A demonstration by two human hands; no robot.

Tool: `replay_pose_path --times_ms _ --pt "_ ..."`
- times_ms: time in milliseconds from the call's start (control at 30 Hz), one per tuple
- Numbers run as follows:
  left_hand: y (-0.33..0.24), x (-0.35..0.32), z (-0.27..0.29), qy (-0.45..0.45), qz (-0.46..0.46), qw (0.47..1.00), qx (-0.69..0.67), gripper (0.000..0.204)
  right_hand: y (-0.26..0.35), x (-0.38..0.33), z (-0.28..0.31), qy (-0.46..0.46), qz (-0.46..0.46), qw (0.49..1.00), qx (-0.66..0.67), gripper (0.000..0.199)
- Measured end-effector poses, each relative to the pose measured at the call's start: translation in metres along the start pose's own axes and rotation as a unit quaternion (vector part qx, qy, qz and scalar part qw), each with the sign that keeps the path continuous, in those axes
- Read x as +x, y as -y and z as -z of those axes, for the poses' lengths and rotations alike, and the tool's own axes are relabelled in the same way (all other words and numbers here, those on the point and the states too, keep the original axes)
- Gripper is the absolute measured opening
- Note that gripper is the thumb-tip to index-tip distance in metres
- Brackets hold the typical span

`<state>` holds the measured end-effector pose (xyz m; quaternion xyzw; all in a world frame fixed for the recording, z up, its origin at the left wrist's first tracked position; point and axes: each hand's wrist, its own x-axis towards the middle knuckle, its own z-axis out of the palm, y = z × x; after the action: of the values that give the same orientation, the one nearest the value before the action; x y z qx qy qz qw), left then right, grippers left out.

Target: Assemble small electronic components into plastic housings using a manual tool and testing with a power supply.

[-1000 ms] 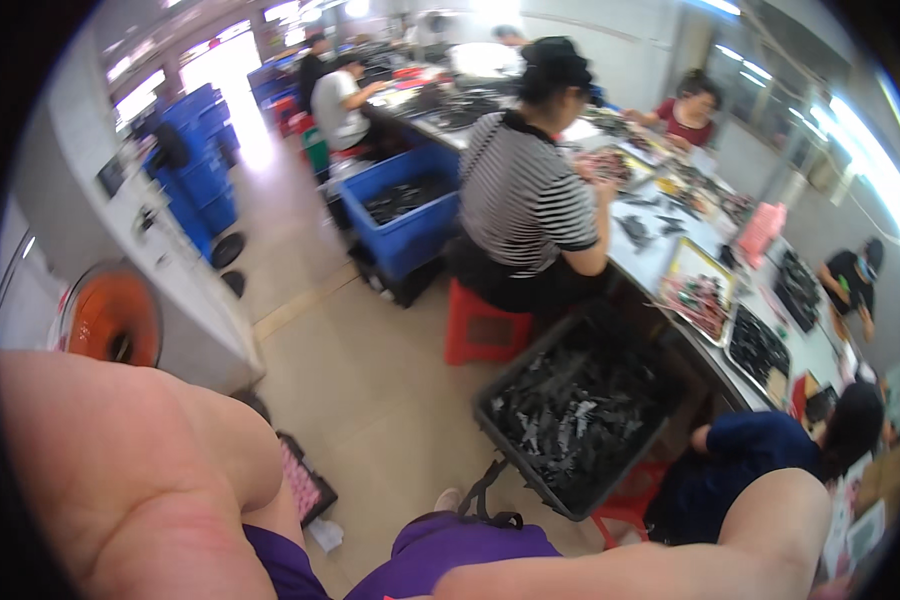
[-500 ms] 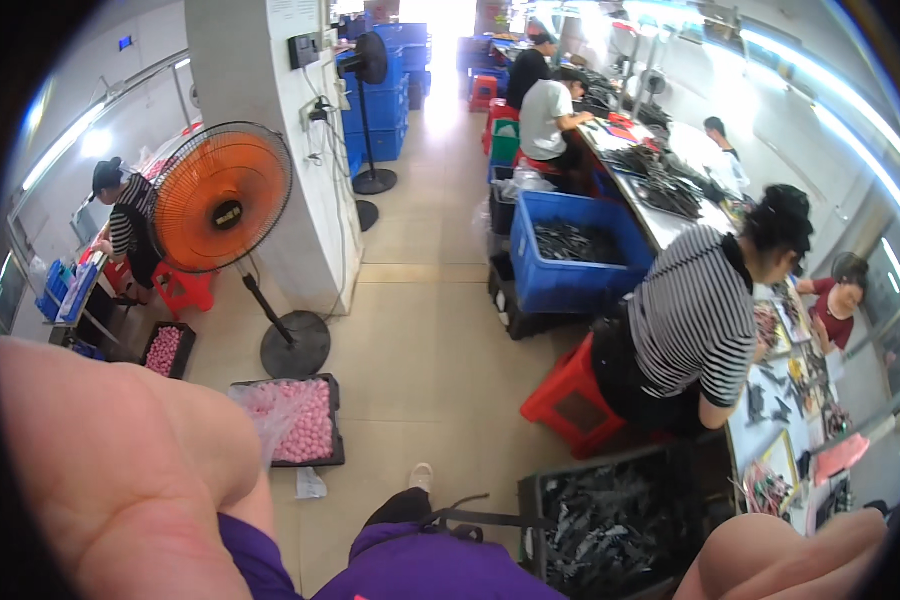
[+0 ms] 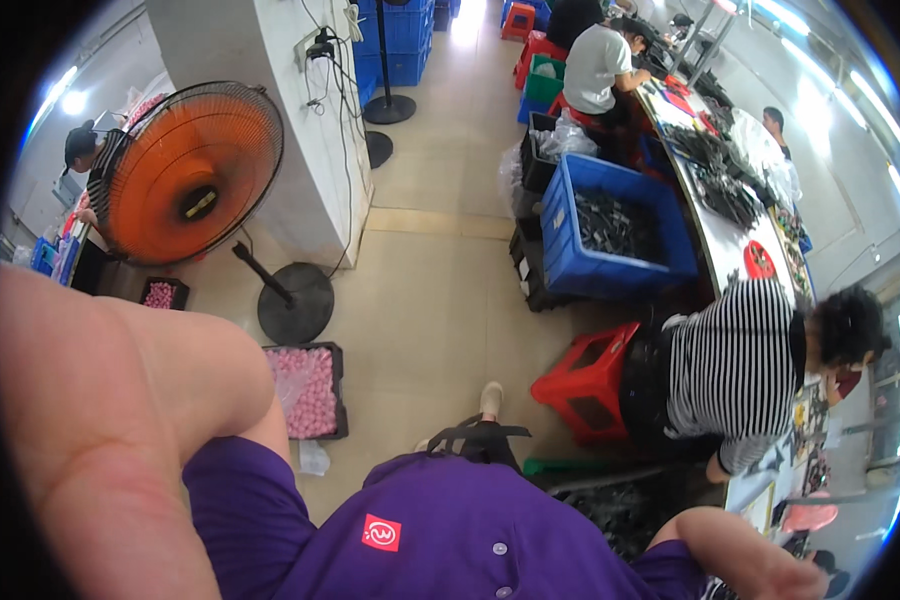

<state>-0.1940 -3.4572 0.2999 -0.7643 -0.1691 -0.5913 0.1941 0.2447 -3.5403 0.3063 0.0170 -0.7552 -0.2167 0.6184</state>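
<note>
My left hand (image 3: 90,430) is raised very close to the camera and fills the left side. Its palm and wrist side show, but its fingers lie outside the picture, so any grip is hidden. My right hand (image 3: 792,575) is low at the right, beyond my bent forearm, near the workbench edge; its fingers cannot be made out. Beside that forearm, a dark crate (image 3: 610,508) of black parts stands on the floor, partly covered by my purple shirt (image 3: 440,540). Past my left arm lies a black tray (image 3: 342,400) of pink balls under clear plastic.
An orange fan (image 3: 195,185) on a round base stands before a white pillar (image 3: 290,130). On a red stool (image 3: 590,385) at the right, a person in stripes (image 3: 725,365) sits at a long workbench (image 3: 715,235). A blue bin (image 3: 610,265) of black parts stands farther up the aisle.
The view has tilted down and shifted, so more of my purple shirt shows and the dark crate is more covered. My left hand stays raised; my right forearm sits lower in the picture.
</note>
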Motion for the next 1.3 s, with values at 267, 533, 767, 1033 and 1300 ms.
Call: replay_pose_path --times_ms 267,533,767,1033,1300 --pt "0.177 0.033 -0.223 -0.053 -0.096 0.982 -0.152 0.049 -0.174 -0.169 0.001 -0.024 -0.3 0.926 -0.227 0.036" --pt "0.298 -0.093 -0.5 0.302 0.383 0.784 -0.385 0.029 -0.359 -0.21 -0.03 0.159 -0.391 0.878 -0.226 0.02" --pt "0.267 -0.133 -0.589 0.563 0.186 0.567 -0.573 0.022 -0.29 -0.208 -0.057 0.279 -0.472 0.645 -0.533 0.008" --pt "0.222 -0.138 -0.578 0.643 -0.095 0.394 -0.65 0.023 -0.098 -0.137 0.048 0.113 -0.692 0.036 -0.712 0.067" --pt "0.101 -0.081 -0.546 0.643 -0.18 0.283 -0.689 0.022 0.01 -0.127 0.14 0.03 -0.706 -0.116 -0.698 0.065"
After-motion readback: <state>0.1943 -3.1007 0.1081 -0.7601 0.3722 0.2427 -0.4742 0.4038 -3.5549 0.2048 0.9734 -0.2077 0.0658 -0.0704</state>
